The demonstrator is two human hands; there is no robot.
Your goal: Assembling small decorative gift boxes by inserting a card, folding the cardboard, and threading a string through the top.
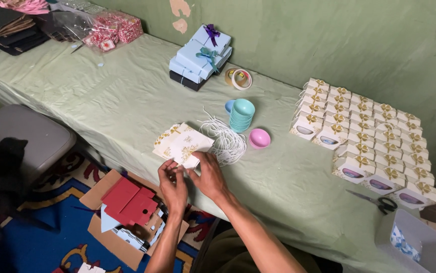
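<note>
Head view, only one cam. Both hands are at centre of frame, low, at the table edge. The left hand and right hand hold together one flat card, white w/ gold print, an unfolded box blank. Fingers of both hands are bent and pinch its lower edge, thumbs on top; the card rests partly on the table. Under it, a bit to the left, lies a small pile of same blanks.

Just right of the card is a bundle of white cord, touching the blanks. Behind it, a stack of teal bowls, one blue bowl beside it, and a pink bowl alone to the right.

Right part of frame: many finished boxes in rows, white w/ gold bows, some front ones show a bowl through the window. Scissors lie lower right, near a grey bin.

Upper centre: pale blue gift boxes w/ ribbons, and tape rolls next to them. Upper left: bags of red-white packs and dark paper.

Lower left, on the floor: a carton w/ red sheets inside, on a blue rug.

Progress, as I judge: most is done, approx. several dozen boxes are ready. Left are a few blanks, the bowl stack & the cord. The box in hand is not folded yet.
</note>
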